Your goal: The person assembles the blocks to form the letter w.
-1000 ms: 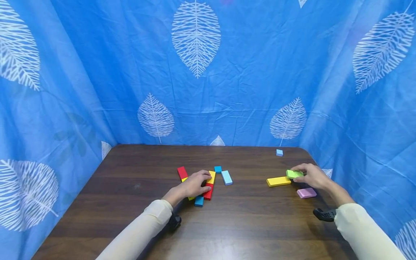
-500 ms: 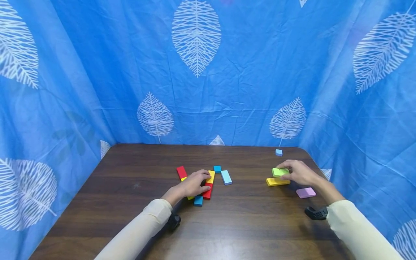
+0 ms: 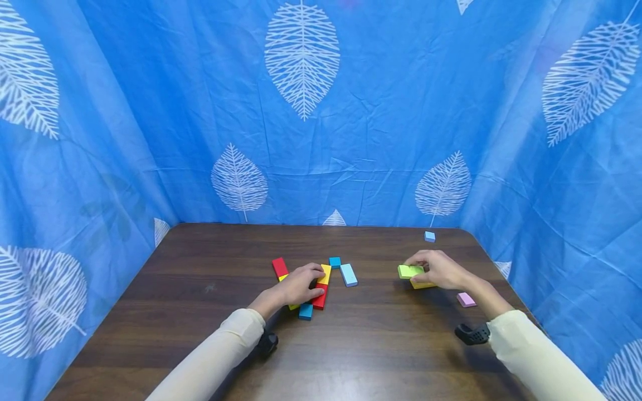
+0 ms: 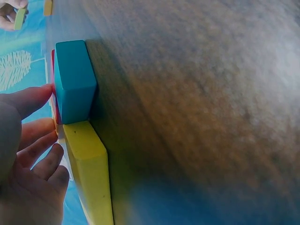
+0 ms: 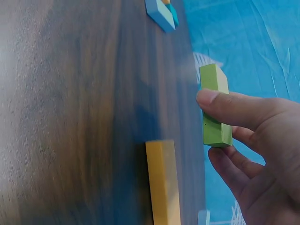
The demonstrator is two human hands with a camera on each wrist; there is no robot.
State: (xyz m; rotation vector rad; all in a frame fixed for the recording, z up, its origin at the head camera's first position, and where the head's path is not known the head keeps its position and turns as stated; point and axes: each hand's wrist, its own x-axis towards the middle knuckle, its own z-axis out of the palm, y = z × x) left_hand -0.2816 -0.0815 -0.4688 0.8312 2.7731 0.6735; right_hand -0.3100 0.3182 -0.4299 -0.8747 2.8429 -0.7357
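My right hand (image 3: 442, 269) pinches a light green block (image 3: 409, 271) between thumb and fingers. The right wrist view shows that green block (image 5: 214, 108) raised off the table, beyond the end of a yellow block (image 5: 164, 187). My left hand (image 3: 297, 285) rests over a group of flat blocks, its thumb at a red block (image 3: 319, 298) and its fingertips at a yellow block (image 3: 326, 273). A teal block (image 4: 75, 84) and another yellow block (image 4: 91, 173) stand close by in the left wrist view. The hand hides part of the group.
Right of the group lie a light blue block (image 3: 349, 275) and a small blue block (image 3: 335, 262). A pink block (image 3: 466, 299) sits below my right forearm. Another small light blue block (image 3: 429, 236) is near the back edge of the brown table (image 3: 361, 345). Blue curtains surround it.
My right hand has carried the green block leftward, from the right end of the yellow block to past its left end. The left hand has stayed in place.
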